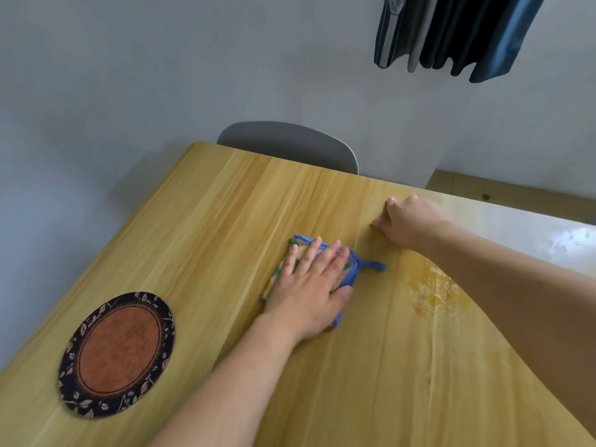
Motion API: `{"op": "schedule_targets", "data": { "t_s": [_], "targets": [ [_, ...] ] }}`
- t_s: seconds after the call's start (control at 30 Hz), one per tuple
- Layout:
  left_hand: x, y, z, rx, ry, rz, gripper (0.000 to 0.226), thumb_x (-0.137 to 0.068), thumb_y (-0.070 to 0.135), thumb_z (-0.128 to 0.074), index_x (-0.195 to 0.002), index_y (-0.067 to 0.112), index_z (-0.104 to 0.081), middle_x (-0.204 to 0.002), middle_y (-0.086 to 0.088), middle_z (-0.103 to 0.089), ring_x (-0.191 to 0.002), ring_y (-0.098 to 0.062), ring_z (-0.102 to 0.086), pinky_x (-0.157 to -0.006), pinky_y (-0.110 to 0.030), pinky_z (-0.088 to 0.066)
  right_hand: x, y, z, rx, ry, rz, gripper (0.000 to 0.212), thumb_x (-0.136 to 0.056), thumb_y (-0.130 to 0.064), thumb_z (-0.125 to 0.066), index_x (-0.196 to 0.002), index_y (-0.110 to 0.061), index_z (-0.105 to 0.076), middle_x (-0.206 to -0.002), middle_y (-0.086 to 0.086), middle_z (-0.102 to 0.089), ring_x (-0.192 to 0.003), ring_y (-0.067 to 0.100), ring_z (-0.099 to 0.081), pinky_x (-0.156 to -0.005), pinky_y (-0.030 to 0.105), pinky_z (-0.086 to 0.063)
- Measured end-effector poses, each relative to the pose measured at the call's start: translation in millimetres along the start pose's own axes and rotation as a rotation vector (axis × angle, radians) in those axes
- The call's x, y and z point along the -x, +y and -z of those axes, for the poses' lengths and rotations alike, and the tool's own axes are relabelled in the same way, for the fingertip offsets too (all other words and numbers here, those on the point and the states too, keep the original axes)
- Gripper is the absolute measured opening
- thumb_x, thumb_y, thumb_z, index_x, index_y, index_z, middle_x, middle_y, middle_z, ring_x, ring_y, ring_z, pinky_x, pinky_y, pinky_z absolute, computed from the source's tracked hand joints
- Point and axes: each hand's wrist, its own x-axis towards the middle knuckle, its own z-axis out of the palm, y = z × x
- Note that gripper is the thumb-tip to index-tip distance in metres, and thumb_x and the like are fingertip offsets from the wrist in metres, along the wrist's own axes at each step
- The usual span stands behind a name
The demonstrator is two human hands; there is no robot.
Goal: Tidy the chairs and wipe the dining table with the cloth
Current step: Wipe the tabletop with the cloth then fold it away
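You can read no clear words anywhere; the marks in the middle of the round mat [117, 354] are too blurry to make out.

Your left hand [311, 290] lies flat on the cloth [350, 269] in the middle of the frame. Its grip is released: the fingers are straight and spread, and they press the cloth down on the bench [225, 221]. The thumb sits at the cloth's right edge. The cloth is folded. It has a blue trim, yellow and green patches, and a small blue loop that sticks out to the right.

Your right hand [411, 222] is to the upper right of the cloth, near but apart from it. Its fingers are curled under, and the knuckles rest on the wood near the far edge of the bench. You cannot tell if this grip holds anything; nothing shows in it.

There is one cloth. There is one round mat, brown in the middle with a dark leafy rim, flat on the bench at the lower left of the frame. There is one wet patch [433, 290] with little drops, right of the cloth, just under your right arm. One grey chair [290, 145] stands at the far side of the bench, with its back touching the edge. Dark clothes [458, 33] hang at the upper right of the frame.
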Motion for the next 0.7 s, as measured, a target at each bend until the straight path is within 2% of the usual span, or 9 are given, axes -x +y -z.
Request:
{"op": "schedule_targets", "data": {
  "t_s": [0.07,0.17,0.23,0.33,0.43,0.53,0.63,0.7],
  "targets": [
    [-3.9,-21.2,4.6,-0.001,0.005,-0.01,0.068,-0.091,0.061,-0.007,-0.153,0.036,0.006,-0.16,0.018,0.013,-0.145,-0.008,0.022,-0.117,-0.041,0.018,0.1,2.4,1.5,0.015,0.018,0.034,0.06,-0.098,-0.055,-0.031,-0.134,-0.009,-0.044,-0.12,0.016,-0.057,-0.114,0.034,-0.053,-0.073,0.034,-0.039],
    [-13.6,-45.5,10.2,0.048,0.049,0.154,0.062,-0.099,0.054,-0.022,-0.153,0.037,0.003,-0.161,0.017,0.011,-0.146,-0.006,0.02,-0.117,-0.038,0.018,-0.2,7.2,-0.4,0.028,0.04,0.067,0.058,-0.097,-0.057,-0.031,-0.13,-0.013,-0.047,-0.111,0.014,-0.059,-0.103,0.031,-0.056,-0.068,0.034,-0.041],
    [-23.9,-57.8,16.0,0.056,0.079,0.262,0.062,-0.099,0.053,-0.021,-0.154,0.035,0.002,-0.161,0.013,0.011,-0.146,-0.008,0.018,-0.118,-0.04,0.016,-0.1,10.0,-1.7,0.024,0.044,0.07,0.059,-0.096,-0.058,-0.029,-0.133,-0.015,-0.045,-0.116,0.017,-0.057,-0.1,0.03,-0.059,-0.066,0.033,-0.043],
    [-40.7,-64.1,21.2,0.092,0.074,0.435,0.062,-0.1,0.052,-0.016,-0.154,0.033,0.004,-0.162,0.009,0.012,-0.147,-0.012,0.018,-0.118,-0.042,0.015,0.7,9.9,-2.8,0.018,0.029,0.064,0.061,-0.096,-0.058,-0.028,-0.141,-0.018,-0.037,-0.134,0.022,-0.049,-0.106,0.031,-0.059,-0.067,0.034,-0.043],
    [-57.6,-48.3,21.6,0.109,0.078,0.569,0.06,-0.1,0.049,-0.013,-0.154,0.03,0.007,-0.162,0.007,0.012,-0.147,-0.018,0.019,-0.118,-0.048,0.013,2.8,9.9,-2.5,0.025,0.024,0.064,0.061,-0.097,-0.058,-0.027,-0.144,-0.019,-0.033,-0.139,0.022,-0.045,-0.108,0.031,-0.059,-0.066,0.033,-0.042],
    [-71.0,-17.7,21.9,0.099,0.063,0.472,0.06,-0.101,0.048,-0.012,-0.154,0.03,0.008,-0.162,0.008,0.015,-0.147,-0.019,0.02,-0.117,-0.049,0.013,3.2,11.6,-3.5,0.025,0.024,0.055,0.061,-0.096,-0.059,-0.028,-0.144,-0.021,-0.034,-0.138,0.02,-0.046,-0.105,0.031,-0.06,-0.066,0.032,-0.042],
    [-74.9,7.9,16.7,0.041,0.032,0.266,0.06,-0.101,0.049,-0.013,-0.154,0.031,0.009,-0.161,0.012,0.017,-0.146,-0.017,0.022,-0.117,-0.048,0.015,-1.2,12.4,-2.6,0.009,0.016,0.069,0.057,-0.095,-0.06,-0.033,-0.135,-0.022,-0.045,-0.126,0.015,-0.053,-0.104,0.029,-0.059,-0.069,0.032,-0.041],
    [-74.6,9.4,13.4,0.024,0.012,0.223,0.06,-0.101,0.049,-0.013,-0.153,0.031,0.01,-0.16,0.013,0.018,-0.146,-0.015,0.024,-0.117,-0.047,0.016,-6.6,15.5,-2.9,-0.01,-0.031,0.111,0.053,-0.092,-0.061,-0.039,-0.129,-0.025,-0.05,-0.117,0.007,-0.058,-0.107,0.026,-0.056,-0.076,0.032,-0.046]
  ]
}}
